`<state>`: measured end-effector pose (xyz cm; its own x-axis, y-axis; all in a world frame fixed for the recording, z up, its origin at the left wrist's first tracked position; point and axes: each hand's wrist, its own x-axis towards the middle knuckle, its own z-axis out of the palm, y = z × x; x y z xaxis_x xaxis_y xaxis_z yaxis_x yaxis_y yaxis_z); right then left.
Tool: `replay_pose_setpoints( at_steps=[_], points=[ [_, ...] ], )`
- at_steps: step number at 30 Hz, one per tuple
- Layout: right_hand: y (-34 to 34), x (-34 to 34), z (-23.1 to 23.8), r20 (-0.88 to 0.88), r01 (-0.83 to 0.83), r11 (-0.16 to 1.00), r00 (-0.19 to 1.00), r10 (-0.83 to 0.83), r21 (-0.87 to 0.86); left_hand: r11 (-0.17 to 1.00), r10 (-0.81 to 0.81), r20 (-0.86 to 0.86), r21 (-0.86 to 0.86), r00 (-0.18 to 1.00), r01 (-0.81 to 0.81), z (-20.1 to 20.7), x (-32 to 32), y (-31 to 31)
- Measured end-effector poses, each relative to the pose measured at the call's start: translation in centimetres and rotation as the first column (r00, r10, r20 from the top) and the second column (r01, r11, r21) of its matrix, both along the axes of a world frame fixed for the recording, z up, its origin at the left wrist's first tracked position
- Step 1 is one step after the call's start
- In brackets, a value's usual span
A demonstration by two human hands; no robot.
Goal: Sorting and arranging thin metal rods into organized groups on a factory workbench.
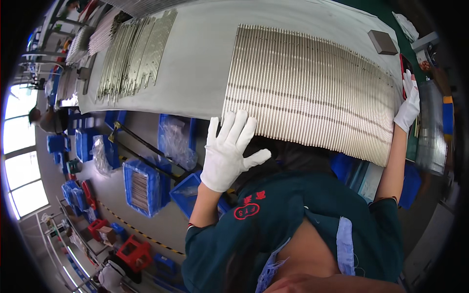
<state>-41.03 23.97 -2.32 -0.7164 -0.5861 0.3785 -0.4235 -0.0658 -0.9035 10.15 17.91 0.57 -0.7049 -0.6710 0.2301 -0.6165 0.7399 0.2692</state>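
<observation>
A broad row of shiny metal rods (312,88) lies side by side on the cloth-covered table (200,58) in front of me. My left hand (224,158), in a white glove, is open with its fingers spread. Its fingertips are by the near left corner of the row, and it holds nothing. My right hand (409,105), also gloved in white, is beside the row's right edge with its fingers stretched out. Next to those fingers is a dark flat object with a red edge (402,73); whether they touch it I cannot tell.
A second, looser group of rods (137,56) lies at the table's left. Toward the far right is a grey-brown block (382,42). Blue crates (144,188), some with plastic wrap, stand on the floor at left. Another person (49,119) is beyond the table's left end.
</observation>
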Motion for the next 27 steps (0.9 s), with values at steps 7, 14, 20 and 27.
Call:
replay_pose_setpoints(
  at_steps=[7, 14, 20, 27],
  points=[
    [-0.9, 0.1, -0.1, -0.031, 0.016, 1.0, 0.999, -0.016, -0.01, 0.994, 0.078, 0.051, -0.076, 0.996, -0.074, -1.1, 0.8, -0.3],
    [-0.7, 0.3, 0.2, -0.052, 0.04, 0.998, 0.998, -0.038, 0.04, 0.966, 0.253, 0.131, -0.089, 0.959, -0.243, -1.1, 3.1, -1.1],
    [-0.4, -0.3, -0.3, -0.057, 0.031, 0.999, 0.998, -0.03, 0.029, 0.982, 0.165, 0.072, -0.102, 0.984, -0.157, -1.3, 2.4, -1.1],
    [-0.7, -0.4, -0.4, -0.063, 0.029, 0.999, 0.998, -0.028, 0.014, 0.995, 0.043, -0.024, -0.091, 0.999, -0.045, -2.0, 1.1, -0.5]
  ],
)
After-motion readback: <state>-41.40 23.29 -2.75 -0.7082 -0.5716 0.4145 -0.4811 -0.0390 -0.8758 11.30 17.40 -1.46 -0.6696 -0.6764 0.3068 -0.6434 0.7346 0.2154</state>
